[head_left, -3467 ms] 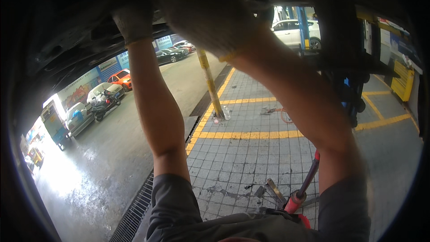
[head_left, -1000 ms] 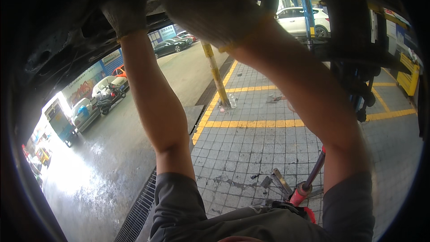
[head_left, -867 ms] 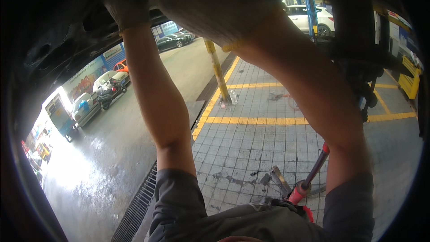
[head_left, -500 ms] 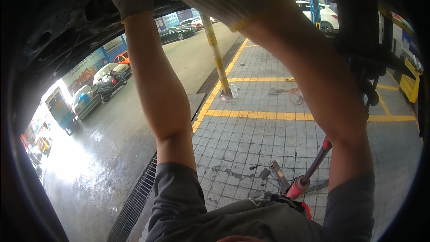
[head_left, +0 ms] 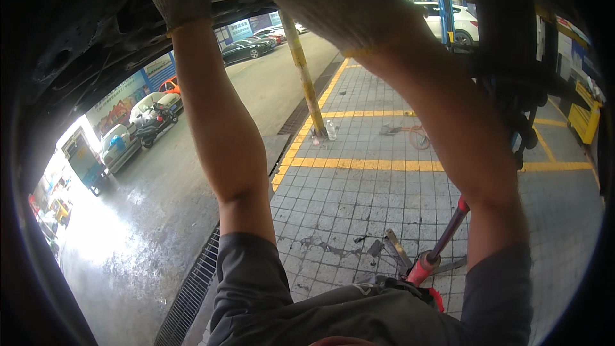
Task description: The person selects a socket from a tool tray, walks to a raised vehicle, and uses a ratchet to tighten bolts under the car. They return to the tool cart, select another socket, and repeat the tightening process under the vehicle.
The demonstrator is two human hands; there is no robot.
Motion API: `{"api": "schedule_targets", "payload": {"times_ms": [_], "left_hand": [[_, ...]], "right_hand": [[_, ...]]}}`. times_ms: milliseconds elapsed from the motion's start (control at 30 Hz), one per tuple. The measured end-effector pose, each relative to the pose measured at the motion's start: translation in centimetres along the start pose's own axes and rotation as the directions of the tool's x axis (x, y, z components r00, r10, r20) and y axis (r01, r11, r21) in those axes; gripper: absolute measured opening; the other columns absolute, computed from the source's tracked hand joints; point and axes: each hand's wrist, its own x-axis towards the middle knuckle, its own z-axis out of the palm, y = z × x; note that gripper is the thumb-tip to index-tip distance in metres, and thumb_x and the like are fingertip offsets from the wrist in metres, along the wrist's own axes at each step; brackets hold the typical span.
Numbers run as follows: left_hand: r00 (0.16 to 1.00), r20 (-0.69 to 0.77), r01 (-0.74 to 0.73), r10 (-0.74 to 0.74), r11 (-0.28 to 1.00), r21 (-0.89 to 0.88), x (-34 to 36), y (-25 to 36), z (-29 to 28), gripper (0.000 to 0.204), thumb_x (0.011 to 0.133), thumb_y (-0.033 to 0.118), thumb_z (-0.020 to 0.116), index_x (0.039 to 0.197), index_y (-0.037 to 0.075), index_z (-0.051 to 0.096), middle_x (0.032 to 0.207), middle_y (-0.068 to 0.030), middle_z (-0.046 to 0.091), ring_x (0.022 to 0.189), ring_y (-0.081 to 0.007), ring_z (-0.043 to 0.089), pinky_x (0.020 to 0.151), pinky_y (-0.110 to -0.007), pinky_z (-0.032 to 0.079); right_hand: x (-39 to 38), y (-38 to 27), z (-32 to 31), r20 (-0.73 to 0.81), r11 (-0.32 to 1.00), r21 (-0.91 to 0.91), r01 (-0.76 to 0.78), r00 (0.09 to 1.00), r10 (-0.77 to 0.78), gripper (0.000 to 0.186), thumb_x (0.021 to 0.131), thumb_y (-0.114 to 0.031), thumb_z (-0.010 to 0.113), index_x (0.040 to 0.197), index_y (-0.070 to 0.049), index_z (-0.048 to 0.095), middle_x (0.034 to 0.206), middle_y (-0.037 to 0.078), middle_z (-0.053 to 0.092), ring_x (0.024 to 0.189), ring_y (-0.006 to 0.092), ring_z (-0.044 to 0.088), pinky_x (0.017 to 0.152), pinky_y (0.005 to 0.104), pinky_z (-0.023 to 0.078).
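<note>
Both my arms reach up to the dark underside of a raised vehicle (head_left: pixel 83 38). My left hand (head_left: pixel 180 0), in a pale knitted glove with a yellow cuff edge, is against the underbody at the upper left; its fingers are lost in shadow. Nearer the middle, my right hand (head_left: pixel 339 9) wears the same kind of glove and crosses in toward the left. Its fingers run past the top of the picture into darkness. Whatever either hand touches or holds cannot be made out.
A red jack with a long post (head_left: pixel 432 259) stands on the tiled floor by my right side. A yellow pole (head_left: pixel 302 77) rises ahead, a clear bottle (head_left: pixel 331 131) at its foot. A drain grate (head_left: pixel 192 285) runs at left. Dark wheel parts (head_left: pixel 512 96) hang at right.
My right glove and forearm have shifted slightly right. My left arm sits a little further left, and the whole view has moved slightly. Both hands stay up at the underbody.
</note>
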Motion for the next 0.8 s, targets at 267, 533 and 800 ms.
{"api": "schedule_targets", "payload": {"times_ms": [267, 533, 800], "left_hand": [[0.999, 0.045, -0.013, 0.013, 1.0, 0.012, 0.0, -0.5, 0.1, 0.039, 0.112, 0.034, 0.056, 0.132, 0.004, 0.072, 0.132, -0.0252, 0.073, 0.125, -0.0449, 0.067, 0.109, -0.053, 0.052], [0.996, 0.081, -0.028, 0.03, 0.999, -0.024, 0.7, 0.2, 0.7, 0.04, 0.112, 0.034, 0.055, 0.128, 0.003, 0.074, 0.128, -0.0259, 0.075, 0.122, -0.0465, 0.068, 0.107, -0.054, 0.053], [0.969, -0.188, -0.199, 0.157, 0.952, -0.233, 0.7, 1.5, 1.0, 0.037, 0.103, 0.023, 0.06, 0.134, 0.007, 0.072, 0.133, -0.024, 0.074, 0.127, -0.0451, 0.066, 0.111, -0.053, 0.05]], "right_hand": [[1.2, -0.9, -1.6, 0.446, 0.979, -0.203, -0.037, 0.886, 0.126, 0.016, 0.1, -0.011, 0.071, 0.112, -0.001, 0.066, 0.093, 0.019, 0.075, 0.077, 0.0281, 0.079, 0.059, 0.0351, 0.063], [0.6, -1.1, -1.4, 0.382, 0.98, -0.168, 0.108, 0.923, -0.036, 0.023, 0.105, -0.011, 0.065, 0.125, -0.001, 0.067, 0.103, 0.018, 0.075, 0.092, 0.0311, 0.077, 0.082, 0.0391, 0.064], [0.5, -0.8, -0.5, 0.304, 0.996, -0.074, 0.045, 0.952, -0.02, 0.029, 0.111, -0.019, 0.061, 0.136, -0.004, 0.068, 0.124, 0.019, 0.077, 0.107, 0.0389, 0.076, 0.097, 0.0464, 0.062]]}}
